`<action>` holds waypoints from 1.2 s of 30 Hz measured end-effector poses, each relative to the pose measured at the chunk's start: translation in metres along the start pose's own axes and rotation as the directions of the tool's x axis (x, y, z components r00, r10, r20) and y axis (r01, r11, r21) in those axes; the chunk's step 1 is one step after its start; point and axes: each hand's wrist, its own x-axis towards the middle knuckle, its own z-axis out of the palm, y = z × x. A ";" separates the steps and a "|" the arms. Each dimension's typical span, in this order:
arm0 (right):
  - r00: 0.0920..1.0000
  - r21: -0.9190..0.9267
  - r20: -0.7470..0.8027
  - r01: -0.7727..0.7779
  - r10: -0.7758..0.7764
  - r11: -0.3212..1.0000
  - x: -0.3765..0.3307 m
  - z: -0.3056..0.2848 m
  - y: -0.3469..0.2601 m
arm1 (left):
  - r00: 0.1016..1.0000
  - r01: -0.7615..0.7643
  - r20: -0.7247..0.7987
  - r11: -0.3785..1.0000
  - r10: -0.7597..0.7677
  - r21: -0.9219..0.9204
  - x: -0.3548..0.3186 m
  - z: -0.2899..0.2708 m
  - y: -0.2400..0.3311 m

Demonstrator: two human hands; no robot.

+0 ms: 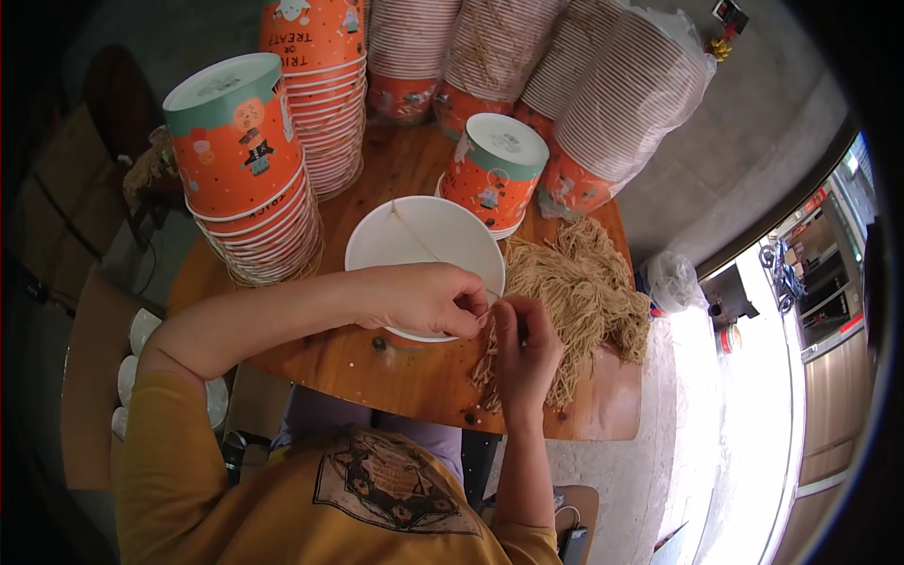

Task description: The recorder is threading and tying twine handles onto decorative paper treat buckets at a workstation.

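A paper bucket (424,231) lies with its white inside facing me near the table's front edge. One thin tan cord (414,233) runs from the bucket's far wall across its mouth toward my hands. My left hand (428,297) reaches over the bucket, fingers pinched on the cord near the right rim. Close beside it, my right hand (527,348) is also closed in a pinch on the cord, thumb up. The fingertips nearly meet, and the exact grip between them is partly hidden. A loose heap of tan cords (579,301) lies just right of my right hand.
Upside-down orange buckets stand in a stack (235,160) at left, a taller stack (315,94) behind it, and a short stack (494,169) beyond the open bucket. Plastic-wrapped bucket stacks (631,94) line the back. The wooden table (395,372) has a rounded front edge.
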 end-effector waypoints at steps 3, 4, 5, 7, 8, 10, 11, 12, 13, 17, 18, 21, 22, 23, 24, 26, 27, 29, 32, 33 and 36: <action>0.995 0.112 0.017 -0.095 0.094 0.989 -0.002 -0.002 0.008 | 0.998 -0.066 0.003 0.997 0.066 -0.025 -0.004 -0.003 -0.001; 0.995 0.112 0.016 -0.095 0.094 0.989 -0.002 -0.004 0.008 | 0.998 -0.066 0.004 0.998 0.066 -0.024 -0.005 -0.004 -0.001; 0.972 0.308 0.090 -0.236 0.219 0.922 -0.003 -0.008 0.007 | 0.996 -0.083 -0.028 0.996 0.084 0.040 -0.006 -0.003 -0.001; 0.928 0.478 0.187 -0.372 0.321 0.796 -0.004 -0.011 0.005 | 0.993 -0.096 -0.058 0.990 0.102 0.105 -0.006 -0.002 -0.003; 0.923 0.521 0.216 -0.384 0.318 0.763 -0.004 -0.011 0.005 | 0.992 -0.093 -0.078 0.991 0.101 0.093 -0.005 0.000 -0.005; 0.917 0.561 0.244 -0.398 0.314 0.726 -0.006 -0.012 0.005 | 0.991 -0.089 -0.096 0.993 0.097 0.080 -0.005 0.001 -0.006; 0.903 0.531 0.274 -0.428 0.330 0.732 -0.007 -0.012 0.006 | 0.988 -0.097 -0.116 0.992 0.106 0.079 -0.006 0.002 -0.005; 0.888 0.499 0.303 -0.457 0.346 0.736 -0.009 -0.012 0.008 | 0.984 -0.105 -0.135 0.991 0.115 0.079 -0.006 0.003 -0.004; 0.888 0.499 0.301 -0.456 0.347 0.736 -0.010 -0.013 0.008 | 0.984 -0.106 -0.133 0.991 0.116 0.080 -0.005 0.002 -0.003; 0.947 0.421 0.278 -0.270 0.161 0.866 -0.012 -0.016 0.011 | 0.984 -0.121 -0.114 0.982 0.138 0.146 -0.003 0.002 -0.004; 0.960 0.291 0.272 -0.146 0.064 0.946 -0.012 -0.017 0.012 | 0.977 -0.155 -0.119 0.972 0.177 0.176 -0.003 0.003 -0.004; 0.958 0.214 0.288 -0.077 0.013 0.974 -0.007 -0.025 0.001 | 0.963 -0.208 -0.137 0.963 0.232 0.173 -0.002 0.006 -0.006; 0.958 0.213 0.288 -0.077 0.013 0.974 -0.006 -0.026 0.000 | 0.963 -0.208 -0.136 0.963 0.233 0.173 -0.002 0.009 -0.005; 0.956 0.246 0.292 -0.070 -0.005 0.967 -0.005 -0.025 -0.002 | 0.951 -0.234 -0.166 0.958 0.262 0.166 -0.002 0.012 -0.005; 0.955 0.280 0.295 -0.063 -0.023 0.958 -0.004 -0.025 -0.004 | 0.937 -0.261 -0.196 0.952 0.290 0.160 -0.002 0.014 -0.004; 0.957 0.288 0.288 -0.046 -0.041 0.957 -0.001 -0.023 -0.006 | 0.942 -0.236 -0.203 0.958 0.267 0.166 -0.002 0.014 -0.003; 0.959 0.294 0.279 -0.029 -0.057 0.955 0.000 -0.022 -0.006 | 0.947 -0.212 -0.207 0.962 0.246 0.171 -0.002 0.014 -0.003; 0.961 0.368 0.278 -0.099 -0.007 0.924 -0.002 -0.019 0.003 | 0.942 -0.225 -0.213 0.959 0.259 0.173 -0.003 0.014 -0.003; 0.960 0.477 0.279 -0.172 0.038 0.862 -0.001 -0.018 0.003 | 0.929 -0.256 -0.216 0.944 0.300 0.209 -0.002 0.014 -0.006; 0.960 0.514 0.277 -0.177 0.033 0.840 0.000 -0.018 0.002 | 0.921 -0.275 -0.213 0.930 0.327 0.244 -0.002 0.014 -0.007; 0.954 0.512 0.300 -0.163 0.002 0.843 0.002 -0.019 0.003 | 0.907 -0.312 -0.200 0.910 0.370 0.272 -0.003 0.013 -0.006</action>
